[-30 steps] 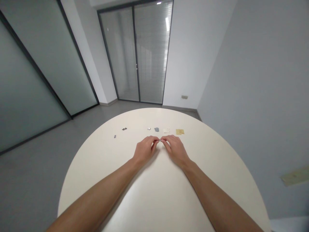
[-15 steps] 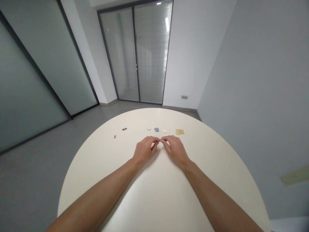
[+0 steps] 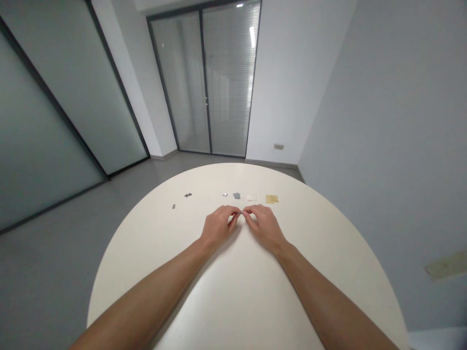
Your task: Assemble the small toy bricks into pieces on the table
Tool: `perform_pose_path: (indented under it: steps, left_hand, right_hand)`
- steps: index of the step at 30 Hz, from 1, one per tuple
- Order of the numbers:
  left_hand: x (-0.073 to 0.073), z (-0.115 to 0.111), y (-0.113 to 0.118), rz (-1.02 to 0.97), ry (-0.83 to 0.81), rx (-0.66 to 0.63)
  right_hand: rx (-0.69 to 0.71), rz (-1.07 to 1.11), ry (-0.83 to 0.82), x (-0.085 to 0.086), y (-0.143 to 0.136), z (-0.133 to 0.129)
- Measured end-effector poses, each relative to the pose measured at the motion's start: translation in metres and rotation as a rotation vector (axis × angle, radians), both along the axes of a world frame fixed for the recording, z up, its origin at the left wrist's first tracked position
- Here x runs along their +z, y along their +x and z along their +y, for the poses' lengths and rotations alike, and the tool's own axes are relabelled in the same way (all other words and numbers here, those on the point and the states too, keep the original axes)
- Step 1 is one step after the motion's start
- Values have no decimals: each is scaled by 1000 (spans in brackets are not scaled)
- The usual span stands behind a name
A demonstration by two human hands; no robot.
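Above the middle of the white round table (image 3: 233, 301), my left hand (image 3: 219, 224) and my right hand (image 3: 265, 225) meet at the fingertips. Both are closed in a pinch on one small grey piece (image 3: 241, 212), mostly hidden by the fingers, its kind too small to make out. Just beyond the hands lie a small shiny metal piece (image 3: 225, 194), a few flat blue-grey pieces (image 3: 237, 196), a whitish sheet or bag with tiny bits (image 3: 251, 198) and yellow-tan flat squares (image 3: 272, 199).
Farther left on the table are a cluster of small dark pieces (image 3: 188, 195) and a single small grey piece (image 3: 174, 206). Beyond the table's far edge stand a glass door with blinds (image 3: 229, 87) and frosted glass panels (image 3: 80, 82). A grey wall (image 3: 401, 121) rises on the right.
Both hands stay in nearly the same place, still pinching the small grey piece. The lone piece at the left looks slightly different in shade; nothing else has visibly moved.
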State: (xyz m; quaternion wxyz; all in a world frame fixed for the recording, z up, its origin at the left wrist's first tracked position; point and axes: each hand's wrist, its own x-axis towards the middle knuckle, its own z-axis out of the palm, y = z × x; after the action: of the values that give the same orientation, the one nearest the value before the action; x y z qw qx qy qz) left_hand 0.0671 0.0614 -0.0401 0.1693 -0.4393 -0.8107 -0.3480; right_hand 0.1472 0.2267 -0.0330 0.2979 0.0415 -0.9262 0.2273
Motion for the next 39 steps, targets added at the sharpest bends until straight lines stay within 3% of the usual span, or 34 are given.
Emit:
perform_pose_path:
  steps: [39]
  left_hand:
    - [-1, -1, -1, -4, -58, 6]
  right_hand:
    - [0, -30, 13, 0, 1, 1]
